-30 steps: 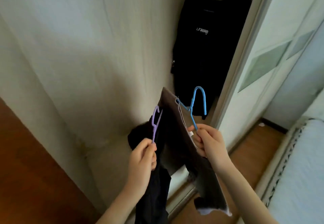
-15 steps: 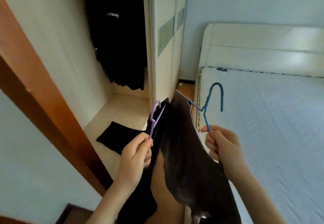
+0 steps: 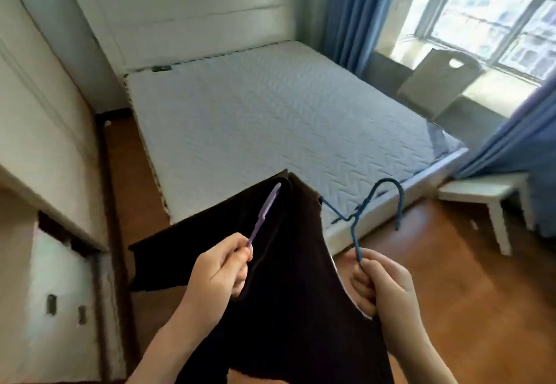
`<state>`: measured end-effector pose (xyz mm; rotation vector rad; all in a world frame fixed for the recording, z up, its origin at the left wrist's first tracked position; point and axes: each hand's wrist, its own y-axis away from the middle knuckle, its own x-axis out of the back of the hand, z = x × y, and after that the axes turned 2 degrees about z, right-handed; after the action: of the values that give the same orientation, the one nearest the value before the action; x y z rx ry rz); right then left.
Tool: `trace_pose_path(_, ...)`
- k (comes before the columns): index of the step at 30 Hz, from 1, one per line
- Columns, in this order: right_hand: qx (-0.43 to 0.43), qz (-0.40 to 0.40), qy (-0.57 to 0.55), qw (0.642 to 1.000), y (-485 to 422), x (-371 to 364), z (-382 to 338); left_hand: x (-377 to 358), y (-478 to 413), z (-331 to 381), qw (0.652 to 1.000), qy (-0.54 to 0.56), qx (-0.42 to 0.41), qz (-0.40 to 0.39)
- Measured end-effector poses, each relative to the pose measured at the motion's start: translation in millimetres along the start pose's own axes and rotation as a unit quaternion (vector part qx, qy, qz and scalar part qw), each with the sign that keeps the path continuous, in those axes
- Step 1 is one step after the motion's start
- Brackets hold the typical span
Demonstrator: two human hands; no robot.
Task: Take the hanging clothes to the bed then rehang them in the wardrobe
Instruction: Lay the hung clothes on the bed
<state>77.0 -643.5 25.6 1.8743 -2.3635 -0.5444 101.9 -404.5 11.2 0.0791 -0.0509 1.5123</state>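
Both hands grip hangers in front of the chest, as they did half a second ago, but the view has swung away from the wardrobe: the black shirt hanging inside it is gone from sight, and the bed [image 3: 270, 119] now fills the space ahead of the hands. The left hand [image 3: 221, 272] is closed around the lower stem of the purple hanger [image 3: 263, 218], pinching it between thumb and fingers, with the hanger rising up and to the right of the knuckles. The right hand [image 3: 380, 281] is clamped on the stem of the blue hanger [image 3: 365, 212], whose hook curls above and to the right of the fist. Between the two hands hang the dark clothes [image 3: 288, 278], draped from the hangers and falling below the wrists; one part spreads out to the left, past the left hand. The mattress lies beyond the fingertips, its near corner just past the blue hook. A white wardrobe door [image 3: 45, 106] stands to the left of the left hand, and blue curtains [image 3: 355, 16] and a white stool [image 3: 487, 197] sit out to the right of the right hand.
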Motion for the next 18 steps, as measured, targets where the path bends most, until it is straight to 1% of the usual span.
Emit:
trace_pose_path(4,0.007,0.094,-0.029,0.995,9.8,103.5,-10.4,-108.3,-23.9,1.2,0.997,0.018,0.011,-0.079)
trace_pose_path(8,0.037,0.16,-0.024,0.986,-0.8,180.8,-13.2,-182.5,-50.4,-3.3,0.992,0.003,0.016,-0.128)
trace_pose_path(14,0.059,0.245,-0.014,0.968,-67.1,281.2,-23.4,-286.7,-120.1,-12.8,0.98,-0.021,0.007,-0.198)
trace_pose_path(18,0.061,0.301,0.013,0.952,-126.4,354.9,-41.2,-377.0,-186.6,-17.9,0.971,-0.003,0.004,-0.239)
